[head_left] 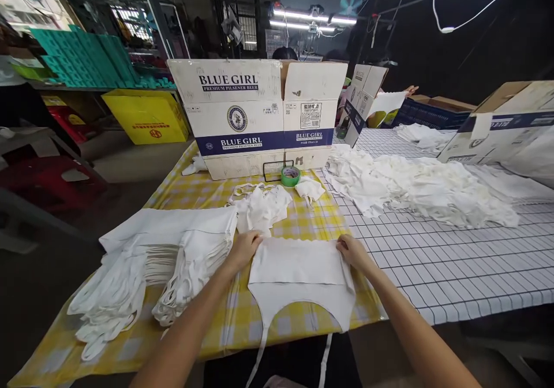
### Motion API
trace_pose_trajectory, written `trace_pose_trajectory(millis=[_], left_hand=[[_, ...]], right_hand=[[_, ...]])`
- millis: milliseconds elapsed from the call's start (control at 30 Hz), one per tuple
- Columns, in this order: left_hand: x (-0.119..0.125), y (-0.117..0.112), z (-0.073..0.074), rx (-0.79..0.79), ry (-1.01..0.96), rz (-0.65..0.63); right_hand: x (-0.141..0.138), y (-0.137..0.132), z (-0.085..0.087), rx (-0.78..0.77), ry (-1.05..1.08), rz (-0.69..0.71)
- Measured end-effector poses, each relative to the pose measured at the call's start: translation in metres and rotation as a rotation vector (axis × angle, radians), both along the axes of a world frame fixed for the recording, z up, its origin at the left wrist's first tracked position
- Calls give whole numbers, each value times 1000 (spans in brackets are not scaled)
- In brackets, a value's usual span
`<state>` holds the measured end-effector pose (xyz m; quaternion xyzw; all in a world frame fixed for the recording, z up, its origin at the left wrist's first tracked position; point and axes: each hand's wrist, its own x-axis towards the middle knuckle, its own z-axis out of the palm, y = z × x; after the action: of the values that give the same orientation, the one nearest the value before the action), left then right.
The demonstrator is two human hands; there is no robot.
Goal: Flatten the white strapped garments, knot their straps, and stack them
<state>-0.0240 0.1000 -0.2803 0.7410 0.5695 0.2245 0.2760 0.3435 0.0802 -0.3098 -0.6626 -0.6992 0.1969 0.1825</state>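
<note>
A white camisole (298, 264) lies spread flat in front of me, its scalloped hem at the far side and its two thin straps hanging over the near table edge. My left hand (246, 249) pinches the far left corner of the hem. At the far right corner my right hand (352, 251) grips the cloth in the same way. Left of my left arm, a thick stack of folded white camisoles (173, 226) rests with straps and narrow parts toward me. Just beyond my left hand sits a loose heap of white garments (262, 206).
Behind the heap stands a Blue Girl beer carton (246, 111), with a roll of green tape (290, 175) before it. A long pile of white garments (415, 189) covers part of the checked cloth at right. Another person's hand (410, 90) shows at the far right.
</note>
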Motion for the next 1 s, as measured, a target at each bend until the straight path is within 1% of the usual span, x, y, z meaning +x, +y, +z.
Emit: trace_pose_trajectory(millis=[67, 167, 267, 300, 333, 367, 467, 567, 667, 767, 833, 900, 967, 1000], left_hand=[[-2, -3, 2, -54, -2, 20], [-9, -18, 0, -199, 3, -6], [-18, -33, -4, -445, -32, -129], [-20, -36, -5, -482, -51, -169], [-21, -36, -5, -474, -64, -195], [-20, -34, -3, -423, -70, -202], [-13, -18, 1, -165, -51, -174], [-3, -1, 0, 24, 44, -61], [4, 8, -7, 107, 141, 78], [7, 7, -12, 128, 179, 129], [8, 0, -13, 164, 192, 150], [9, -14, -15, 242, 206, 122], [10, -32, -19, 307, 236, -7], [10, -42, -22, 313, 254, -93]], right_hand=[[-1, 2, 2, -3, 8, 13], [1, 1, 9, -34, 17, 50], [7, -2, 17, -80, 26, 121], [9, -3, 19, -93, 28, 145], [12, -2, 20, -104, 29, 162], [14, -1, 20, -108, 28, 173], [16, 7, 17, -83, 21, 167], [11, 19, 11, -22, 19, 137], [3, 29, 6, 45, 19, 98], [-5, 33, 3, 105, 15, 44], [-11, 30, 4, 138, 12, -5], [-18, 21, 3, 191, -11, -78], [-27, 7, 0, 249, -83, -116], [-31, -1, -3, 258, -132, -93]])
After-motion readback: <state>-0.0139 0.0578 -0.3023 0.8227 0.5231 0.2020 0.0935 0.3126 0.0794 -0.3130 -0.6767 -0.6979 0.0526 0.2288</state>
